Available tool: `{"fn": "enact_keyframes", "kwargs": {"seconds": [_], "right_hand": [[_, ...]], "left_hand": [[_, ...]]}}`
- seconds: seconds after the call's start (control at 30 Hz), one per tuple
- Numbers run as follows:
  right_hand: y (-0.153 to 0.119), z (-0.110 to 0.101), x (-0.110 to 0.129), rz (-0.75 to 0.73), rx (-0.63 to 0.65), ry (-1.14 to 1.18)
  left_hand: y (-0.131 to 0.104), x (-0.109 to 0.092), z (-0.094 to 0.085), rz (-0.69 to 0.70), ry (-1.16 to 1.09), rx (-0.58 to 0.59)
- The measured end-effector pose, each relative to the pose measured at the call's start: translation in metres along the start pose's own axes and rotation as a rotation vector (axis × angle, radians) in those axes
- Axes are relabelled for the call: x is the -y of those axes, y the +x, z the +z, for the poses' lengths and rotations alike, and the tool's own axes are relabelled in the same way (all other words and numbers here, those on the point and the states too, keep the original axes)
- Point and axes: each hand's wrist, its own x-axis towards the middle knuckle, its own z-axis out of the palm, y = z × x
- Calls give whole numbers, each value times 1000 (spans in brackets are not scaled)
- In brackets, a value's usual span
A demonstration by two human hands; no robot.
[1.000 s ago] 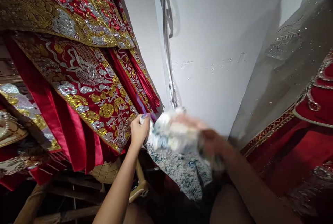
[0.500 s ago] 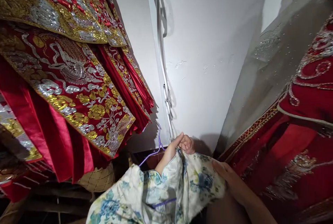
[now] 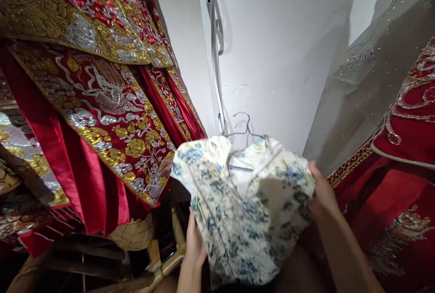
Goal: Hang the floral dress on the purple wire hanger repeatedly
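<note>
At the lower middle of the frame, a floral garment (image 3: 244,207) on a purple hanger (image 3: 243,134) is held up, its left edge pinched by the left hand (image 3: 195,247) and its right edge clasped by the right hand (image 3: 322,193). Red gold-embroidered robes (image 3: 112,102) are hung at the left, a red beaded dress (image 3: 404,157) at the right. A white wall (image 3: 278,48) is seen beyond; no writing can be read.
</note>
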Motion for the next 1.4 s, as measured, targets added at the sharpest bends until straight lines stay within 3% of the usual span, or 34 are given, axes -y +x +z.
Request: {"fn": "enact_keyframes", "kwargs": {"seconds": [0.13,0.23,0.4,0.47,0.57,0.63,0.67,0.73,0.83,0.9,1.0,1.23,1.4], "right_hand": [[15,51,-5,-181,95,-34],[12,57,-17,-143,162,-94],[2,8,-52,-37,111,-192],[-2,-16,-71,-104,36,-227],[-15,-45,-103,-296,-177,-315],[-30,-55,-123,-387,-324,-369],[-38,-56,-131,-389,-331,-409],[-56,-47,-142,-305,-128,-523],[-75,-18,-145,-128,447,-633],[-79,1,-145,-71,633,-650],[-77,15,-148,-78,682,-691],[-84,11,-148,-121,704,-719],[-92,13,-140,-1,663,-641]], "left_hand": [[-14,-1,-8,-64,-1,-210],[-19,2,5,-68,98,-246],[-32,19,17,-39,183,-212],[-37,25,12,-63,178,-236],[-41,28,2,-78,227,-292],[-41,29,-3,-83,271,-323],[-41,30,-5,-90,287,-325],[-39,35,-5,-84,302,-307],[-36,43,-2,-42,298,-274],[-36,47,0,-41,295,-249],[-40,46,2,-40,285,-233],[-48,37,0,-48,262,-274],[-50,33,-3,-133,208,-262]]}}
